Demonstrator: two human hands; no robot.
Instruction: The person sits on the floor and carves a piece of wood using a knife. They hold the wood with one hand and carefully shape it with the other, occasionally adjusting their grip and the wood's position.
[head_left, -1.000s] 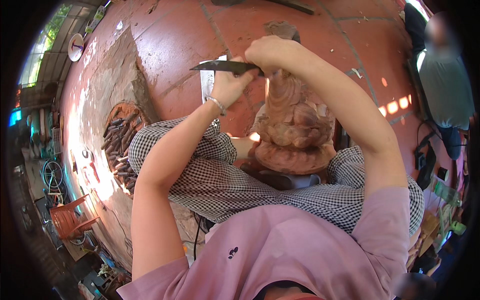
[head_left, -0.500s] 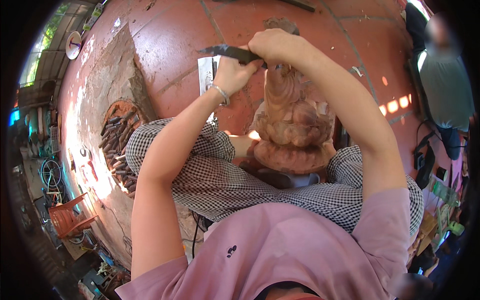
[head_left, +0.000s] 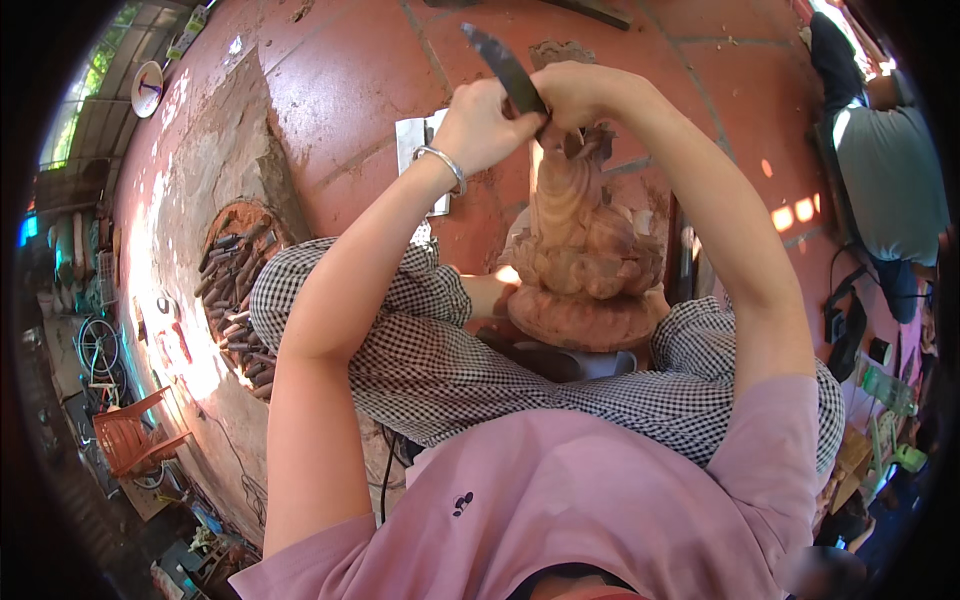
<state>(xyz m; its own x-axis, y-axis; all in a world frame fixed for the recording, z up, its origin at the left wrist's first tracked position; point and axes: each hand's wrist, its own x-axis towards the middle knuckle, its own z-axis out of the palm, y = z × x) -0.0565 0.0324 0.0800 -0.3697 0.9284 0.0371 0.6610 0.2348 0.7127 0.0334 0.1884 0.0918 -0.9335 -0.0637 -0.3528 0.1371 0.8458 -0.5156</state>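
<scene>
A reddish-brown carved wooden statue [head_left: 575, 205] with layered, rounded relief stands on a round base between my feet. At its upper part, my left hand [head_left: 488, 122] and my right hand [head_left: 572, 95] meet. A dark, narrow, slightly curved strip [head_left: 508, 68] sticks up between them, its free end pointing up and left. Both hands are closed at the strip's lower end, the left thumb pressing near it. Whether the strip is abrasive paper or a blade is hard to make out. My right fingers partly hide the statue's upper section.
A pile of dark-handled carving tools [head_left: 235, 290] lies on the left. White sheets [head_left: 410, 140] rest on the red tiled floor behind my left wrist. Further left is an orange plastic chair [head_left: 140, 435]. Another person [head_left: 890, 175] sits at the far right.
The dark strip has swung from nearly level to pointing steeply up. My right hand has shifted right and slightly down, the left slightly right and up, uncovering more of the statue's upper part.
</scene>
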